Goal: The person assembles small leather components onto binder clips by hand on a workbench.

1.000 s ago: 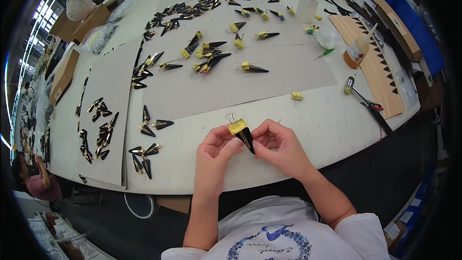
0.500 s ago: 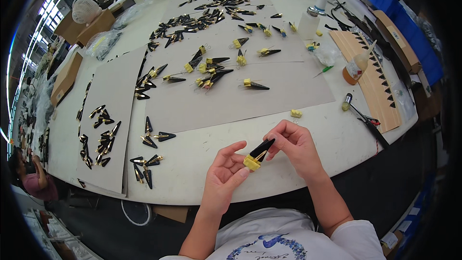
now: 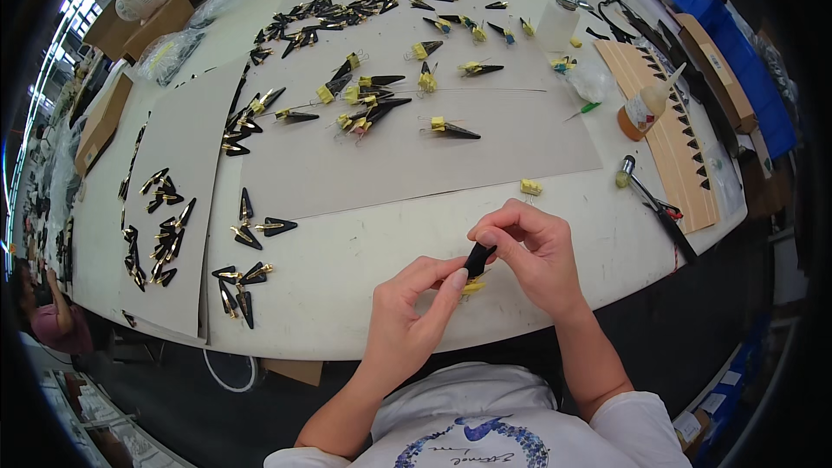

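Between my two hands is a black pointed piece [image 3: 477,262], triangular with a gold metal strip in the earlier view. My left hand [image 3: 414,312] pinches its lower end between thumb and fingers. At its upper end, my right hand [image 3: 529,260] grips with thumb and forefinger. A yellow binder clip [image 3: 472,287] shows just beneath, partly hidden by the fingers; whether it still clamps the piece I cannot tell. Another yellow binder clip [image 3: 530,187] lies on the table just beyond my right hand.
Similar pieces with yellow clips [image 3: 373,104] lie on grey board [image 3: 416,173], a heap of black pieces [image 3: 347,13] behind. More sit on the left board [image 3: 182,165]. To the right are a hammer [image 3: 641,186], an amber glue bottle [image 3: 640,113], a wooden board [image 3: 667,156] and a pump bottle [image 3: 555,28].
My left hand has moved from the clip end to pinch the black piece itself. The piece has turned, its yellow clip now lower and mostly covered. The whole view has shifted slightly.
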A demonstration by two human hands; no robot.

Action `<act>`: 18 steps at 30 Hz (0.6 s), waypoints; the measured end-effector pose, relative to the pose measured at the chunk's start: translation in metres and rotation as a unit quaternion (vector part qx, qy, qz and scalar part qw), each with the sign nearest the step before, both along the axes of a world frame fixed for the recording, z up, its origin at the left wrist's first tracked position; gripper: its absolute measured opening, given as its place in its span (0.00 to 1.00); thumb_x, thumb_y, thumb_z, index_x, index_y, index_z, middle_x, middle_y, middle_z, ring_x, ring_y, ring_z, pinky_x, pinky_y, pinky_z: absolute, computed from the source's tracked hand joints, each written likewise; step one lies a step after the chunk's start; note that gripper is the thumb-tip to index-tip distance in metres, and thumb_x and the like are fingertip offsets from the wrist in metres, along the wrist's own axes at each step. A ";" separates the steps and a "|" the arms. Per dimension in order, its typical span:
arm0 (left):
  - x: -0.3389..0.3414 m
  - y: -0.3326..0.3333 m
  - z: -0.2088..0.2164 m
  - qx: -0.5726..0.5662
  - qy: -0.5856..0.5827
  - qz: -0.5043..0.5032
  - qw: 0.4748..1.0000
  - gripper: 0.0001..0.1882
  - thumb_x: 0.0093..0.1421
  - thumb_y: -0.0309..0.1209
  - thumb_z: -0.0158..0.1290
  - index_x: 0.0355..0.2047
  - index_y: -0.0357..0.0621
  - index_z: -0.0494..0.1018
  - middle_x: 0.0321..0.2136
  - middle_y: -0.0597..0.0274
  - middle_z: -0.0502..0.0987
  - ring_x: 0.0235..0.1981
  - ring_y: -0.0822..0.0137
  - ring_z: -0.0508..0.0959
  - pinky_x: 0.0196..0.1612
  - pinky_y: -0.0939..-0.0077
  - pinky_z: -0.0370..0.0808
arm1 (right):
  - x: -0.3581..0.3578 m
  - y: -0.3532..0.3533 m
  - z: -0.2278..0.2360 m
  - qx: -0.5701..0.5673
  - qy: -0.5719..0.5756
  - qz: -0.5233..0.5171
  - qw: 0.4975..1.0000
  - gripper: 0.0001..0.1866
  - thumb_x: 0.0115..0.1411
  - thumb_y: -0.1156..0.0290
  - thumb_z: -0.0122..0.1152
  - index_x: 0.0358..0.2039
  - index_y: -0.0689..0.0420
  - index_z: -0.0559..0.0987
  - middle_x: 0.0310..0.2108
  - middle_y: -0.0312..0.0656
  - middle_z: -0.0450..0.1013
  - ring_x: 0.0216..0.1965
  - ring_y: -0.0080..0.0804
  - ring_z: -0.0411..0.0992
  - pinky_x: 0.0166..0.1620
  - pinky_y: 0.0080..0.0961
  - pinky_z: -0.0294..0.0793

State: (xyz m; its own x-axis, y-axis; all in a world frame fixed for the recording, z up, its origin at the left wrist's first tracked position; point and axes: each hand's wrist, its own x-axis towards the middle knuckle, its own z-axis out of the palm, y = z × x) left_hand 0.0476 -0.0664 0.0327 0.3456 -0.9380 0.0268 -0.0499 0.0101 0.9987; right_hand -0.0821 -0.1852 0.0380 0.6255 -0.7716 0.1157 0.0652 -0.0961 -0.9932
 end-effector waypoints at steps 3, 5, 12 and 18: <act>0.002 0.000 -0.002 0.021 0.045 -0.006 0.999 0.10 0.62 0.25 0.51 0.41 0.33 0.77 0.31 0.62 0.77 0.33 0.77 0.72 0.38 0.83 0.68 | 0.002 0.000 -0.002 -0.014 0.010 0.004 1.000 0.04 0.59 0.76 0.58 0.33 0.63 0.79 0.29 0.36 0.76 0.29 0.18 0.72 0.32 0.15 0.73; 0.003 0.000 -0.004 0.021 0.081 -0.012 0.996 0.09 0.61 0.24 0.52 0.40 0.33 0.77 0.30 0.63 0.77 0.32 0.78 0.72 0.37 0.84 0.68 | 0.003 0.001 -0.002 -0.003 0.005 0.003 1.000 0.04 0.59 0.76 0.58 0.32 0.63 0.79 0.29 0.36 0.76 0.29 0.18 0.72 0.32 0.16 0.73; 0.008 -0.001 -0.011 0.043 0.130 -0.012 0.991 0.09 0.62 0.26 0.52 0.39 0.33 0.78 0.29 0.65 0.78 0.32 0.78 0.74 0.38 0.83 0.69 | 0.005 0.001 -0.004 0.046 0.015 0.004 0.999 0.05 0.60 0.75 0.57 0.32 0.63 0.79 0.29 0.36 0.76 0.30 0.17 0.72 0.34 0.16 0.73; 0.011 -0.005 -0.006 0.051 0.221 -0.046 0.973 0.12 0.63 0.29 0.51 0.42 0.33 0.77 0.36 0.61 0.79 0.38 0.74 0.76 0.45 0.79 0.72 | 0.002 -0.002 -0.003 0.051 0.028 0.017 0.998 0.06 0.60 0.73 0.58 0.33 0.63 0.79 0.28 0.36 0.76 0.29 0.17 0.72 0.34 0.16 0.73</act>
State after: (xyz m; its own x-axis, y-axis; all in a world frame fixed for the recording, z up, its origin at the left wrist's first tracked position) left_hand 0.0584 -0.0710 0.0272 0.2169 -0.9557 -0.1992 0.3807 -0.1051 0.9187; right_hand -0.0802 -0.1874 0.0350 0.6552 -0.7554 0.0011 0.0104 0.0075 -0.9999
